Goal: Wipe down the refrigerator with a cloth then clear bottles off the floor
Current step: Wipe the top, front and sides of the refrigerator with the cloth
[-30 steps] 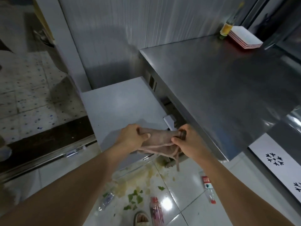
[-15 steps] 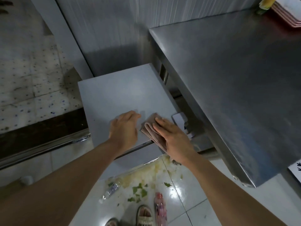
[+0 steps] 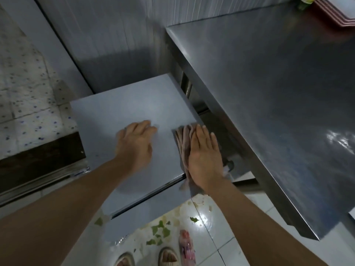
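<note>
A low grey refrigerator point(image 3: 124, 110) stands below me, its flat top facing up. My right hand point(image 3: 204, 156) presses flat on a folded pinkish cloth point(image 3: 182, 143) at the top's right edge, fingers straight. My left hand point(image 3: 137, 143) rests flat on the top, left of the cloth, holding nothing. On the floor by my feet lies a plastic bottle with a pink label point(image 3: 187, 248). A second, clear bottle near the refrigerator's front corner is mostly hidden by my left arm.
A steel counter point(image 3: 278, 93) runs along the right, higher than the refrigerator, with stacked red-and-white trays point(image 3: 338, 10) at its far end. Yellowish spill and green leaf scraps point(image 3: 159, 233) cover the white floor tiles. A dark threshold point(image 3: 38, 162) lies left.
Both hands lowered the cloth from mid-air onto the refrigerator top. The right hand has slid it toward the right edge; the left hand let go and lies flat on the top.
</note>
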